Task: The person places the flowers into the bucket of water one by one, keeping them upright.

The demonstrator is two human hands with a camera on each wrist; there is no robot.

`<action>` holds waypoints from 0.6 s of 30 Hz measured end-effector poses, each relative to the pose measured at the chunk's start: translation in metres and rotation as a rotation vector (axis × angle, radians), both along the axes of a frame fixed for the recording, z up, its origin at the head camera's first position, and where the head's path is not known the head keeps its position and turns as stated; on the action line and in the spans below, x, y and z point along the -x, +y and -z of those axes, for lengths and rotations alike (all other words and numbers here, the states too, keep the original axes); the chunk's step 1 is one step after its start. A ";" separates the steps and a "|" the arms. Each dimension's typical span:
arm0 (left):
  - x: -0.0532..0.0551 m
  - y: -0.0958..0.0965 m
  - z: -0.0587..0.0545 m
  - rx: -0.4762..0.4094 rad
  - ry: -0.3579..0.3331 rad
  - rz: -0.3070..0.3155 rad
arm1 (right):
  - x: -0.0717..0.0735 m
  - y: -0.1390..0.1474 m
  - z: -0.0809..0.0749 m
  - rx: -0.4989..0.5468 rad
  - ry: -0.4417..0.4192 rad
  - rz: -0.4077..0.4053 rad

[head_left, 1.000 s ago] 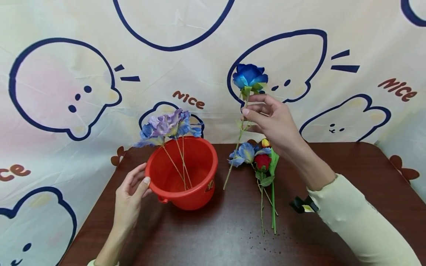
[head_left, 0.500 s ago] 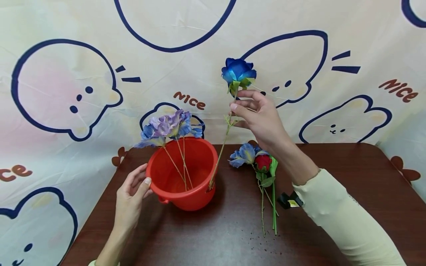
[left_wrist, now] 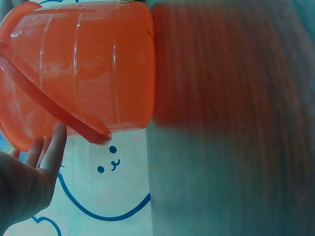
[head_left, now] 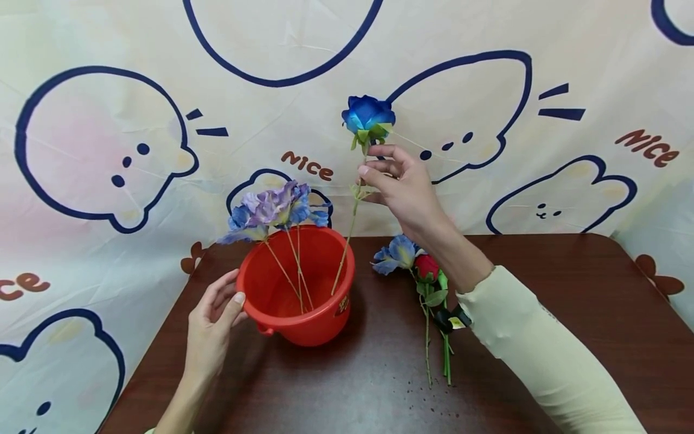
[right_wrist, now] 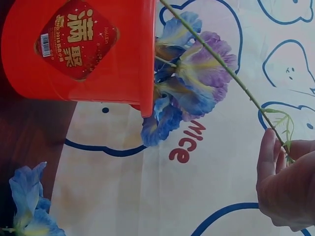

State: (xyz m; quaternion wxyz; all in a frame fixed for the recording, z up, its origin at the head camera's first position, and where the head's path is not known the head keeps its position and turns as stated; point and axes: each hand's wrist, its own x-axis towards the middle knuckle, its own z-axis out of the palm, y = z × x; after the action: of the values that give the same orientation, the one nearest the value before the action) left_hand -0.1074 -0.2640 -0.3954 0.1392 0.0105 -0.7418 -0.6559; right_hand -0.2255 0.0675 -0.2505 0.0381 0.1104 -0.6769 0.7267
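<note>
In the head view my right hand (head_left: 403, 190) pinches the stem of a blue rose (head_left: 367, 114) between thumb and fingers, just under the bloom. The rose stands nearly upright, its stem's lower end within the mouth of a red bucket (head_left: 295, 331). At the bucket's left rim is my left hand (head_left: 214, 313), holding it with thumb in front and fingers behind. Several purple and blue flowers (head_left: 271, 205) lean inside the bucket, blooms above its far left rim. The left wrist view shows the bucket's handle (left_wrist: 54, 105) hanging beside my fingers (left_wrist: 54, 152).
Right of the bucket lie a blue flower (head_left: 398, 253), a red rose (head_left: 427, 267) and green stems (head_left: 446, 361) on the dark wooden table (head_left: 314, 392). A black strap piece (head_left: 447, 319) shows at the right sleeve. A printed cloth (head_left: 336, 54) hangs behind.
My right hand has carried the blue rose leftwards, and its stem end has come from right of the bucket to inside its mouth. The left hand and bucket have stayed put.
</note>
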 end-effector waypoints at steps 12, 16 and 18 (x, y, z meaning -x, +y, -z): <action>0.000 -0.001 0.000 0.003 -0.005 -0.010 | 0.014 -0.019 0.021 -0.084 -0.025 -0.057; 0.000 0.000 0.000 0.008 -0.014 -0.015 | 0.017 -0.028 0.031 -0.102 -0.041 -0.072; 0.000 0.000 0.001 0.005 -0.012 -0.014 | 0.018 -0.031 0.035 -0.115 -0.052 -0.075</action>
State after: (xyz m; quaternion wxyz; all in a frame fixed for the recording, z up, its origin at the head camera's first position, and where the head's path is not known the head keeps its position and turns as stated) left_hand -0.1076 -0.2641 -0.3959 0.1393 0.0195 -0.7443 -0.6529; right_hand -0.2431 0.0364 -0.2859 -0.0134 0.1189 -0.7137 0.6902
